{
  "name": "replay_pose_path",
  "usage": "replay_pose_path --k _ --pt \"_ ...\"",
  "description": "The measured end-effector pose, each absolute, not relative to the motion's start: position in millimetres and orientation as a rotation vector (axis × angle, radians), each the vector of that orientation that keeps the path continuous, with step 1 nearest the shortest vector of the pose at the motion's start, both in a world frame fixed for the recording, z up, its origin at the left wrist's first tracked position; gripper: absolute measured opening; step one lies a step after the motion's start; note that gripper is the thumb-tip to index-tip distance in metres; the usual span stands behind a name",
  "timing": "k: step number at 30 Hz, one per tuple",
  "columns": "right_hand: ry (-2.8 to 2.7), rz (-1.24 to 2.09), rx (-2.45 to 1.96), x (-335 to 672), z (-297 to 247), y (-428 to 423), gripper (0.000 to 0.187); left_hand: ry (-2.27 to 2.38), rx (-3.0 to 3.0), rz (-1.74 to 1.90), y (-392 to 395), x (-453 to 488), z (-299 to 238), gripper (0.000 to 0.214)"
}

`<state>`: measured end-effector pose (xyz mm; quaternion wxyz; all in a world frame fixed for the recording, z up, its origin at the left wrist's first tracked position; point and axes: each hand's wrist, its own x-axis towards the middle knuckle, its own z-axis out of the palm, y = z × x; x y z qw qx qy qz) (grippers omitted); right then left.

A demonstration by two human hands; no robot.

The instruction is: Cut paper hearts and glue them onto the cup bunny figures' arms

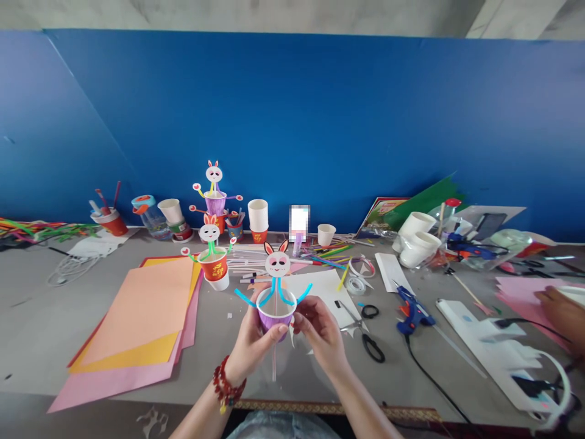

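Note:
My left hand [253, 341] is wrapped around a purple paper cup [276, 325]. A paper rabbit head [277, 264] with black-edged ears rises above the cup on blue pipe cleaners [276, 289]. Two blue arms stick out over the rim, their ends bare. A clear straw [274, 366] hangs below the cup. Close to the cup's right side, my right hand [320, 329] has its thumb and fingertips pinched on a small white-and-red piece [293, 323], partly hidden by the fingers.
Finished rabbit cups [214, 268] stand behind to the left. Coloured paper sheets [137, 311] lie at left. Scissors [372, 347], a roll of tape [355, 285], a blue glue gun [414, 311] and a power strip [484, 353] are at right. Another person's hand [560, 311] is at the far right.

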<state>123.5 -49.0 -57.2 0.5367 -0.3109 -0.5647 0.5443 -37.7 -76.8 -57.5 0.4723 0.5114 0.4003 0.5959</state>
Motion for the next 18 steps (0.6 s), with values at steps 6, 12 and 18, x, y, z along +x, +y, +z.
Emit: replay_pose_path --k 6,12,18 --pt "-1.273 1.306 -0.768 122.3 -45.2 -46.5 0.023 0.994 1.282 1.472 -77.8 -37.9 -58.9 0.08" --pt "-1.242 1.319 -0.76 118.6 -46.1 -45.6 0.024 0.989 1.278 1.456 -79.5 -38.4 -54.1 0.073" --pt "-1.32 1.259 -0.748 116.2 -56.0 -53.4 0.024 0.995 1.255 1.485 -81.5 -40.4 -54.7 0.073"
